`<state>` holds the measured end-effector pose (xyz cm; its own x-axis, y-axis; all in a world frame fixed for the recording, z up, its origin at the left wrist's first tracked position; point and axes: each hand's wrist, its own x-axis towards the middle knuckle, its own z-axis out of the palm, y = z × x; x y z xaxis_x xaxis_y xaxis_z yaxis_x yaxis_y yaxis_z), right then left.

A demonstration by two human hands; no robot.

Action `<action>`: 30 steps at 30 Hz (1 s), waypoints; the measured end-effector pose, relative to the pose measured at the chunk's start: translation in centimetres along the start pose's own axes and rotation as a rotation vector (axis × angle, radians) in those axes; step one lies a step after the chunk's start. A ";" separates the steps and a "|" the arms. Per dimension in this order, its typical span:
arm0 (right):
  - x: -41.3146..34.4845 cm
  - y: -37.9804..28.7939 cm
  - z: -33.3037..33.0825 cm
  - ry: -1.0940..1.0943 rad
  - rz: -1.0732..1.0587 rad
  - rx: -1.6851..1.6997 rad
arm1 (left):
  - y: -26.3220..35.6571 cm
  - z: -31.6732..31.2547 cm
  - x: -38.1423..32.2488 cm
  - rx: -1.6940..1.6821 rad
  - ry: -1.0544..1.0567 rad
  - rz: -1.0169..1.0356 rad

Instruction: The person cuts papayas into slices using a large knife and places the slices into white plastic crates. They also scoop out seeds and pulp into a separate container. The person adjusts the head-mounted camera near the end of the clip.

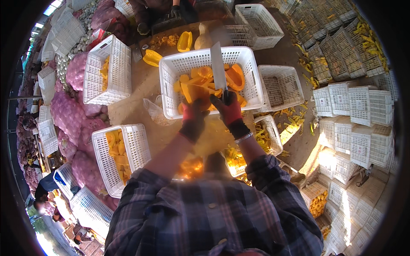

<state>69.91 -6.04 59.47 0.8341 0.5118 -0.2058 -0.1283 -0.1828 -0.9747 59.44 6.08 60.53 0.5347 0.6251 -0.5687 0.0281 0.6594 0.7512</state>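
Note:
Both hands wear dark gloves with red parts and are over the near edge of a white plastic crate [169, 75]. My left hand [194, 116] grips a peeled orange squash piece [191, 90], blurred where the fingers meet it. In my right hand [229, 108] is the dark handle of a broad-bladed kitchen knife [218, 65]. Its blade points away from me over the crate, beside the squash piece. Beneath lie several cut squash chunks [205, 72] and a hollowed squash half [236, 77], partly hidden by the blade and hands.
A whole butternut squash [203, 38] and a hollowed yellow half [184, 41] lie beyond the crate. Crates of cut squash [117, 150] stand left, near pink mesh sacks [69, 115]. Peelings fill a crate [264, 137] at right. Another person's gloved hand [175, 12] shows at the top.

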 end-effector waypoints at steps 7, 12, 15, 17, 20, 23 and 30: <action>1.9 -3.5 0.4 -0.112 -0.071 -0.389 | 2.0 -2.0 2.1 0.597 0.000 0.339; -0.2 -8.0 0.1 -0.033 -0.342 -0.314 | 1.9 -3.6 7.1 0.520 0.187 0.288; -2.9 -6.3 -0.2 -0.090 -0.406 -0.303 | 2.2 -3.3 8.7 0.490 0.291 0.265; -2.4 -3.2 -0.3 -0.227 -0.276 -0.535 | 2.9 -3.0 8.7 0.423 0.241 0.214; -0.9 2.2 -0.3 -0.130 0.090 -0.449 | 4.0 -3.2 7.6 0.286 0.182 0.126; 1.1 5.8 -1.8 -0.068 0.245 -0.196 | 4.7 -3.9 6.3 0.203 0.008 0.039; -0.1 9.9 -4.4 -0.146 0.116 -0.257 | 4.6 -10.3 3.7 0.489 -0.047 -0.065</action>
<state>70.93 -11.64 50.19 0.7337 0.5869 -0.3424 -0.0627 -0.4434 -0.8941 52.87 15.75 58.41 0.5558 0.5624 -0.6122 0.4495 0.4162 0.7904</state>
